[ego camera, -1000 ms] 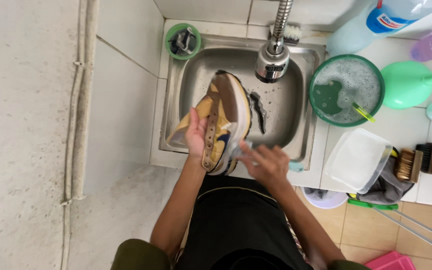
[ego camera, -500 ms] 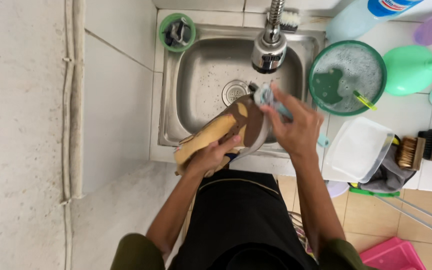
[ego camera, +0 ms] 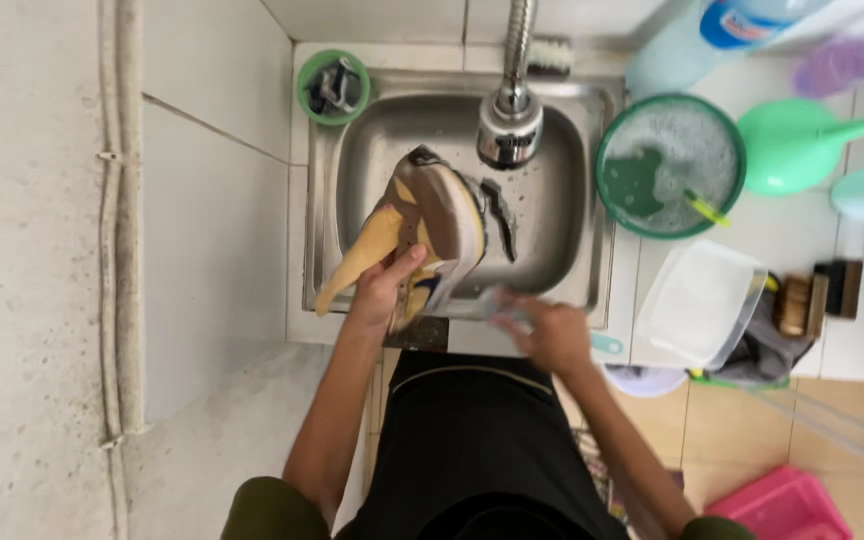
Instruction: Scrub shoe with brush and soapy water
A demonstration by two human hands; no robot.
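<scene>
Two hands work over the steel sink [ego camera: 562, 215]. The left hand [ego camera: 384, 290] grips a tan and brown shoe [ego camera: 422, 225], fingers clasped round its side, tilted over the basin's front edge. Just right, the right hand [ego camera: 552, 335] is closed on a small blurred brush [ego camera: 497, 308].

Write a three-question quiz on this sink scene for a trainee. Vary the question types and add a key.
1. True or false: the left hand holds the shoe over the steel sink.
2. What does the right hand grip?
A. a light-coloured brush
B. a sponge
C. a cup
3. Fill in: the green basin to the right of the sink holds ______ water.

Key: 1 true; 2 A; 3 foamy
</scene>
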